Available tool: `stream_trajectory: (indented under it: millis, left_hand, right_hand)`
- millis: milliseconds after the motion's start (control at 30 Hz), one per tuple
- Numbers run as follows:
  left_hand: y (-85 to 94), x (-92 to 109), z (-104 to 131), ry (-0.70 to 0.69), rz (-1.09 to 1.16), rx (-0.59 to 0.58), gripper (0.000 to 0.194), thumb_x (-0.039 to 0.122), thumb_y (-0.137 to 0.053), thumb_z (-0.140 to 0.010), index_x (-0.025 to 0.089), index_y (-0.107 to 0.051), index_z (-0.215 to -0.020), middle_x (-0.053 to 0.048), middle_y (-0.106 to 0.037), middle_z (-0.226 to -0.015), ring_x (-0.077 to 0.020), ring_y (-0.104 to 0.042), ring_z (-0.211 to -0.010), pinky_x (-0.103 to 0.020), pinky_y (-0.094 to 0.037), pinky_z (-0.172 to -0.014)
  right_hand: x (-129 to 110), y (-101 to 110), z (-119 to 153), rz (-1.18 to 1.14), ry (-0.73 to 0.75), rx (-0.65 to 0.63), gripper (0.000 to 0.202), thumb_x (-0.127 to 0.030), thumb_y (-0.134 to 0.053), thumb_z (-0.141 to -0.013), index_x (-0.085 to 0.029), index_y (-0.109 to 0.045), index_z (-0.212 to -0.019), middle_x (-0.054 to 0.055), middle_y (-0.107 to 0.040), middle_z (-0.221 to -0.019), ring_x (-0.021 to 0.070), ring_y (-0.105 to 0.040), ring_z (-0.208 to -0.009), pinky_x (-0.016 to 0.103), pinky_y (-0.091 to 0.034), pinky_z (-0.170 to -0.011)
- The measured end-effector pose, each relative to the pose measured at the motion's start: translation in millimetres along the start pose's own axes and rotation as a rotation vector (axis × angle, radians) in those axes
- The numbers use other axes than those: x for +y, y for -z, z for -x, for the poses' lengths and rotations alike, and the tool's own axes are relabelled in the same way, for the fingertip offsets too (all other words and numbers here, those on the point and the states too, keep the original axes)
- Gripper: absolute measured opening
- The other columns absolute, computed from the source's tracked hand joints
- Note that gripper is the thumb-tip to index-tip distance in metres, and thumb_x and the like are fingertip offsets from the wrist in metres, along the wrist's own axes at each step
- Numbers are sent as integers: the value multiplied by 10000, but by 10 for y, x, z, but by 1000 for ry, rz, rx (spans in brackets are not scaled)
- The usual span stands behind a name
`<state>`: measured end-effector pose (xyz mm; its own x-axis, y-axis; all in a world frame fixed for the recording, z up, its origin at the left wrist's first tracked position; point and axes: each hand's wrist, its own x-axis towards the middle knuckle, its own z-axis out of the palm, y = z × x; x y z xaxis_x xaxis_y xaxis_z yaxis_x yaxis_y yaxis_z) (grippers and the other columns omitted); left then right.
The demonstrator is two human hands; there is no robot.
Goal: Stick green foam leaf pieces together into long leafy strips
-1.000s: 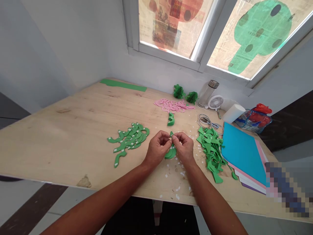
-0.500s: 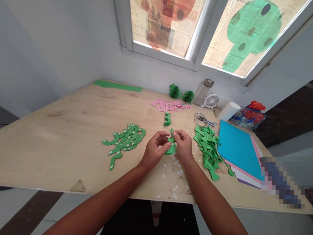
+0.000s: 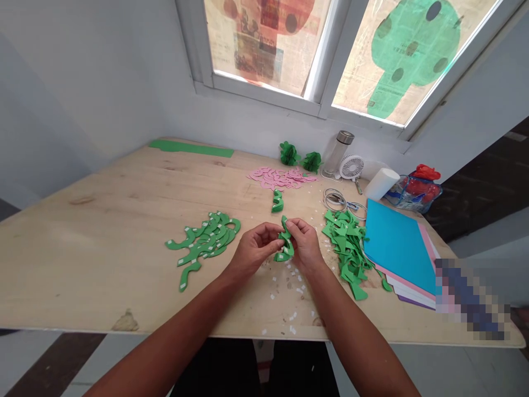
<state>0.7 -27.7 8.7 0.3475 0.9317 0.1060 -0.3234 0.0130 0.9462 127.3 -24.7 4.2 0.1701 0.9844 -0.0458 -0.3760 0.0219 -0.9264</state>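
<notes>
Between my two hands is a curved green paper cut-out point(image 3: 284, 255) with small white squares on it. My left hand point(image 3: 257, 247) closes its fingers on the cut-out's left side. At its upper right, my right hand point(image 3: 306, 242) pinches it between thumb and fingers; the fingers hide part of it. A small stack of green cut-outs point(image 3: 277, 202) lies just beyond my hands. To the left spreads a pile of wavy green cut-outs point(image 3: 212, 236), many bearing white squares.
Green paper scraps point(image 3: 347, 245) and blue sheets point(image 3: 399, 248) lie to the right, with scissors point(image 3: 353, 206) behind. Pink cut-outs point(image 3: 279, 178), a glass bottle point(image 3: 335, 157) and a small fan point(image 3: 351, 166) are at the back. White bits point(image 3: 293, 316) dot the table.
The cut-out in my hands has turned, and more of its white squares show. My fingers have shifted slightly on it. The whole view has swung a little to the right.
</notes>
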Motion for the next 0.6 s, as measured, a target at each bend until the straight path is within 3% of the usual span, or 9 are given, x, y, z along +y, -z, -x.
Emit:
stream_trajectory:
  millis: [333,600]
  left_hand:
    - [4,36,11,-6,14,-19,245,273,-717,-676,153,-626,-869,-12,-624,-675,-119,-574,-611,-225,-478,-574]
    - [-5,69,34,-29,-36,-16,224,274,-705,-695,161,-621,-868,-11,-612,-674,-126,-568,-622,-229,-469,-579]
  right_hand:
    - [-54,-6,24,-58,-88,-44,298,-387,-753,-565,-169,-597,-697,-48,-555,-571,87,-460,-488,216,-385,-478]
    - [-52,0,37,-120,-99,-116,246,-370,-725,-619,-180,-589,-699,-43,-543,-604,92,-461,-528,208,-382,-489]
